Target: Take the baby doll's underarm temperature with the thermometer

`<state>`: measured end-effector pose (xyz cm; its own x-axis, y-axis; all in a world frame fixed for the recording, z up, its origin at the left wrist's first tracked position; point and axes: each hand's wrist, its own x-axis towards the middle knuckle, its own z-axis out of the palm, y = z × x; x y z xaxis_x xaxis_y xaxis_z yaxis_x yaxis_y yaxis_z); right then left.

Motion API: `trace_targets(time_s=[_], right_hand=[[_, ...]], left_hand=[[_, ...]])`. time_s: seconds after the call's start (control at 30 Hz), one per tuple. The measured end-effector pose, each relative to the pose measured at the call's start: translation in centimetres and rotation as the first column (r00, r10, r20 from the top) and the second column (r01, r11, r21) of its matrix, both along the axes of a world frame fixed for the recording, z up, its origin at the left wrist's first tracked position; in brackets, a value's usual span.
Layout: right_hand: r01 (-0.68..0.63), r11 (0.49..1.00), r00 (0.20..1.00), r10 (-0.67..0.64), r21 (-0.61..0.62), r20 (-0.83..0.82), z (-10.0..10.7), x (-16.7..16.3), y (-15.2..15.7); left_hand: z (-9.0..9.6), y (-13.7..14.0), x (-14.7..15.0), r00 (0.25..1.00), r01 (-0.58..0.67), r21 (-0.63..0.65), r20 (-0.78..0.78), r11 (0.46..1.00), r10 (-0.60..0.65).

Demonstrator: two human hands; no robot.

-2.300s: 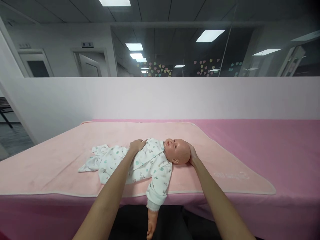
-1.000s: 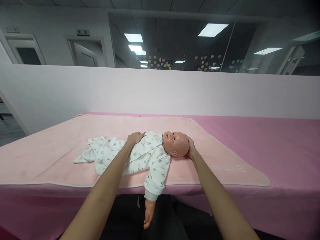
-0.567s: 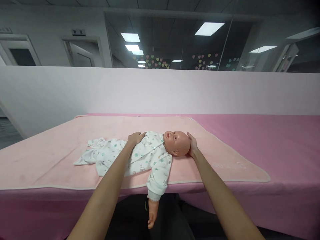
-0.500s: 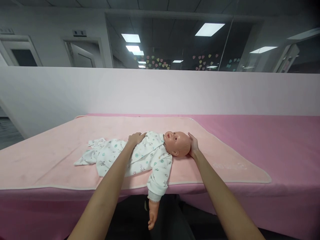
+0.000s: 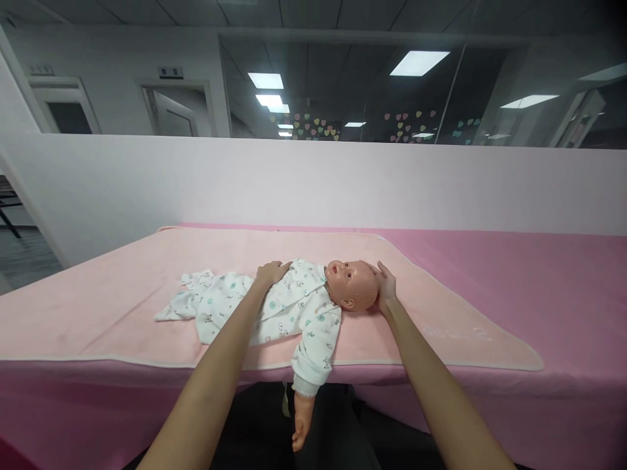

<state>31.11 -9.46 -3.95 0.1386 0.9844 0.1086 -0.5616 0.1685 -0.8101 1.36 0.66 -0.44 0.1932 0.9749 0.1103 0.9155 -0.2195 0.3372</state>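
A baby doll (image 5: 351,286) lies on its back on a peach blanket (image 5: 112,300), its head to the right. It wears a white printed sleepsuit (image 5: 279,310), whose flat leg ends point left. One doll arm (image 5: 304,414) hangs over the table's near edge. My left hand (image 5: 272,273) rests flat on the far side of the doll's trunk, fingers towards its chest. At the crown of the head my right hand (image 5: 386,285) is curved against it, with fingers apart; part of that hand is hidden behind the head.
A pink cloth (image 5: 578,300) covers the table under the blanket and falls over its front edge. Behind the table stands a low white wall (image 5: 318,183), with a dark window (image 5: 323,85) above. My dark-clothed legs (image 5: 333,437) are below the table edge.
My right hand has shifted slightly at the doll's head, and its fingers are more spread. The whole view has moved slightly; the doll and my left hand keep their places.
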Motion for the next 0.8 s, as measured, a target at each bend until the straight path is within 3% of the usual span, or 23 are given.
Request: trace_targets(time_s=[0.13, 0.4, 0.53, 0.63, 0.8], right_hand=[[-0.086, 0.994, 0.994, 0.09, -0.063, 0.064, 0.1, -0.6, -0.3], [0.165, 0.983, 0.986, -0.162, 0.077, -0.049, 0.3, 0.1, 0.2], [0.056, 0.998, 0.991, -0.052, -0.031, 0.125, 0.7, -1.0, -0.4], [-0.015, 0.997, 0.988, 0.025, -0.07, 0.152, 0.9, -1.4, -0.7], [0.123, 0.992, 0.991, -0.121, -0.036, 0.059, 0.7, -0.5, 0.0]], left_hand=[[0.0, 0.0, 0.0, 1.0, 0.002, 0.004, 0.004, 1.0, -0.002], [0.1, 0.0, 0.0, 1.0, -0.012, -0.005, -0.002, 1.0, 0.012], [0.1, -0.1, 0.1, 1.0, -0.011, -0.008, -0.001, 1.0, 0.011], [0.2, -0.1, 0.0, 1.0, -0.009, -0.007, -0.005, 1.0, 0.009], [0.1, 0.1, 0.0, 1.0, -0.01, -0.005, -0.014, 1.0, 0.01]])
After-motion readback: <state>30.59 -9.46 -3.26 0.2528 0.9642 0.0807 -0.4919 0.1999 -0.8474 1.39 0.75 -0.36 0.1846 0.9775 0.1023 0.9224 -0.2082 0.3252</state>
